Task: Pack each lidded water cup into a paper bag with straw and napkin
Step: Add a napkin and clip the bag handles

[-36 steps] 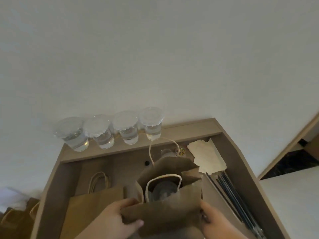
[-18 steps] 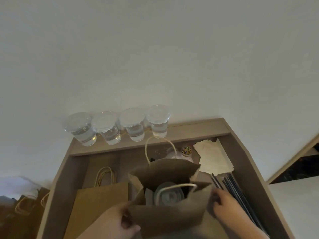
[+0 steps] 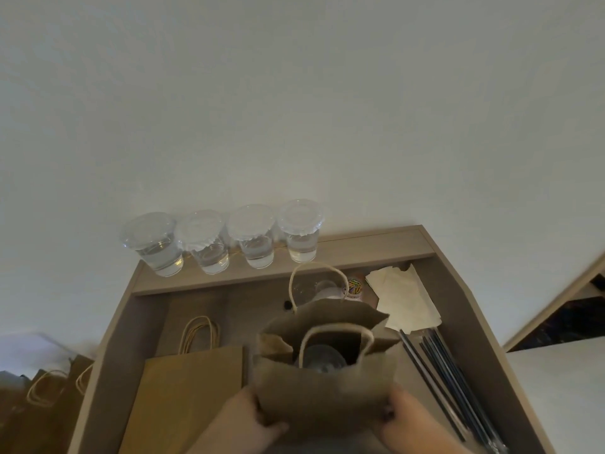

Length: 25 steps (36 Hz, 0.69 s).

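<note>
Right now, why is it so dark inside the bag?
In the head view, the walls of the paper bag shade its inside, so the cup there is a dim shape; in the same view, the lidded cups on the ledge catch more light.

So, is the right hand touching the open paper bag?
Touching. The head view shows the right hand gripping the open paper bag at its lower right side, no gap.

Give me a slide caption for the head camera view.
Left hand and right hand hold an open paper bag with a cup inside; four lidded water cups stand on the ledge.
</note>
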Motion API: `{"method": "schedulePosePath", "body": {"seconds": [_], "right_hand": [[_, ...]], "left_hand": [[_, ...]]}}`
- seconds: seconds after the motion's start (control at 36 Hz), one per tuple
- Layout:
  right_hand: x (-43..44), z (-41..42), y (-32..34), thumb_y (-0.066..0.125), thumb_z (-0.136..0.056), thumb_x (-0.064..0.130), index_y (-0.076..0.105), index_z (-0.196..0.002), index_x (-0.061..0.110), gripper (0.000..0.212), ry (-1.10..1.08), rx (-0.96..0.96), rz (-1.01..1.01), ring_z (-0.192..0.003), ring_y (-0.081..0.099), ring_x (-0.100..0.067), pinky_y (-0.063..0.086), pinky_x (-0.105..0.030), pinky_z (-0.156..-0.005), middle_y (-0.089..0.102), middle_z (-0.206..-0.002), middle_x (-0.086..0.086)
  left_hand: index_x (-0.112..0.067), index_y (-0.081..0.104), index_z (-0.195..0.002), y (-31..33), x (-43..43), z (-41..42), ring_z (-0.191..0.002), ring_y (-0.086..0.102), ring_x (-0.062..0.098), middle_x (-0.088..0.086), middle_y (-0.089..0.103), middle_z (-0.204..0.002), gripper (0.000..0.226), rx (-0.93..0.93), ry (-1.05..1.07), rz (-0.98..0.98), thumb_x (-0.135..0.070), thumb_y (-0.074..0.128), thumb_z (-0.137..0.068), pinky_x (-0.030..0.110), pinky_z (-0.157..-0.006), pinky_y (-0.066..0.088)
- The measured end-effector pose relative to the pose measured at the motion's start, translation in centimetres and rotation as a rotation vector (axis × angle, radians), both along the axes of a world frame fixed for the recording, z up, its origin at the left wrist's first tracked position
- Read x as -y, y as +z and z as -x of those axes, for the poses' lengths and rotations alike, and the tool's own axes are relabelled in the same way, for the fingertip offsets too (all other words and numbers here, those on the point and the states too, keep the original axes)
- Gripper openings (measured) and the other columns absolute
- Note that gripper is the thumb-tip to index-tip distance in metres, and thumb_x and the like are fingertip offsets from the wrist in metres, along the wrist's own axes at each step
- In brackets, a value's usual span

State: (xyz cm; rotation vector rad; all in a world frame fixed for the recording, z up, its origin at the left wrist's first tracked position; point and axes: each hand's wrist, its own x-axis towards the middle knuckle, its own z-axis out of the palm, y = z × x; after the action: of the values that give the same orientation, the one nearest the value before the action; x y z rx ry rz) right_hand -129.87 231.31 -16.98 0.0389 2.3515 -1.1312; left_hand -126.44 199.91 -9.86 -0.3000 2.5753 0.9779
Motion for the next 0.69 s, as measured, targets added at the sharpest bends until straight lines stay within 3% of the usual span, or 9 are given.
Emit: {"method": "schedulePosePath", "body": {"seconds": [0.08, 0.14, 0.19, 0.31, 0.39, 0.44, 0.56, 0.64, 0.69], "right_hand": [[0.1, 0.3, 2.1, 0.082, -0.078, 0.033, 0.065, -0.115, 0.051, 0.044, -0.015, -0.066, 0.031, -0.11, 0.065, 0.007, 0.054, -0.018, -0.098, 0.071, -0.12, 0.022], [-0.2, 0.5, 3.4, 0.081, -0.074, 0.04, 0.071, -0.108, 0.057, 0.039, -0.019, -0.096, 0.047, -0.111, 0.066, 0.008, 0.053, -0.024, -0.105, 0.074, -0.114, 0.025], [-0.5, 0.3, 4.9, 0.081, -0.077, 0.042, 0.073, -0.11, 0.059, 0.038, 0.024, -0.147, 0.07, -0.121, 0.06, 0.01, 0.048, -0.025, -0.111, 0.068, -0.126, 0.031], [-1.1, 0.6, 7.1, 0.082, -0.082, 0.049, 0.074, -0.116, 0.056, 0.036, 0.123, -0.294, 0.059, -0.138, 0.04, 0.012, 0.032, -0.023, -0.119, 0.038, -0.148, 0.041], [-1.4, 1.4, 8.6, 0.081, -0.083, 0.058, 0.068, -0.124, 0.059, 0.043, 0.14, -0.322, 0.024, -0.139, 0.032, 0.016, 0.026, -0.024, -0.118, 0.025, -0.15, 0.049], [-1.3, 1.9, 9.3, 0.085, -0.081, 0.056, 0.058, -0.131, 0.058, 0.057, 0.092, -0.303, 0.078, -0.137, 0.036, 0.019, 0.029, -0.026, -0.12, 0.037, -0.147, 0.049], [-0.8, 2.8, 9.9, 0.096, -0.069, 0.053, 0.051, -0.133, 0.04, 0.079, 0.0, -0.211, 0.285, -0.126, 0.058, 0.01, 0.043, -0.036, -0.12, 0.068, -0.129, 0.031], [-0.4, 3.4, 10.0, 0.099, -0.065, 0.057, 0.03, -0.153, 0.06, 0.113, 0.025, -0.16, 0.326, -0.126, 0.06, 0.01, 0.041, -0.026, -0.113, 0.068, -0.131, 0.03], [-0.4, 3.9, 10.1, 0.097, -0.066, 0.06, 0.037, -0.147, 0.07, 0.101, 0.049, -0.151, 0.334, -0.124, 0.058, 0.014, 0.045, -0.017, -0.104, 0.063, -0.132, 0.035]], "left_hand": [[-0.037, 0.046, -0.151, 1.2, 0.0, 0.8, -0.137, 0.049, 0.003, -0.021, 0.056, -0.137, 0.085, -0.072, -0.022, 0.027, -0.062, 0.081, -0.078, 0.005, -0.1, 0.026], [-0.037, 0.058, -0.14, 2.1, 0.3, 1.3, -0.133, 0.051, 0.002, -0.028, 0.052, -0.123, 0.065, -0.095, -0.096, 0.0, -0.053, 0.082, -0.082, 0.002, -0.094, 0.029], [-0.04, 0.066, -0.127, 2.4, 1.1, 1.7, -0.129, 0.052, 0.002, -0.031, 0.049, -0.118, 0.046, -0.137, -0.144, -0.004, -0.049, 0.082, -0.085, -0.001, -0.089, 0.03], [-0.034, 0.077, -0.117, 2.5, 2.5, 1.6, -0.128, 0.036, -0.006, -0.031, 0.039, -0.135, 0.047, -0.252, -0.234, 0.063, -0.062, 0.08, -0.08, 0.01, -0.109, 0.023], [-0.063, 0.071, -0.104, 3.0, 3.3, 1.3, -0.13, 0.024, -0.024, -0.053, 0.023, -0.139, 0.042, -0.26, -0.227, -0.058, -0.073, 0.084, -0.066, 0.017, -0.113, 0.025], [-0.079, 0.058, -0.109, 3.3, 3.1, 1.1, -0.128, 0.038, -0.024, -0.053, 0.035, -0.136, 0.065, -0.281, -0.139, -0.173, -0.075, 0.09, -0.053, 0.013, -0.107, 0.032], [-0.056, 0.051, -0.114, 3.2, 1.7, 1.5, -0.106, 0.061, -0.012, -0.04, 0.058, -0.12, 0.094, -0.312, 0.096, -0.343, -0.07, 0.099, -0.034, 0.022, -0.086, 0.052], [-0.066, 0.047, -0.13, 3.6, 0.8, 2.2, -0.108, 0.067, -0.004, -0.027, 0.066, -0.121, 0.109, -0.317, 0.085, -0.415, -0.058, 0.103, -0.037, 0.021, -0.089, 0.054], [-0.066, 0.061, -0.121, 4.0, 0.2, 2.5, -0.105, 0.071, 0.0, -0.018, 0.075, -0.117, 0.092, -0.289, 0.057, -0.481, -0.059, 0.103, -0.039, 0.015, -0.086, 0.056]]}}
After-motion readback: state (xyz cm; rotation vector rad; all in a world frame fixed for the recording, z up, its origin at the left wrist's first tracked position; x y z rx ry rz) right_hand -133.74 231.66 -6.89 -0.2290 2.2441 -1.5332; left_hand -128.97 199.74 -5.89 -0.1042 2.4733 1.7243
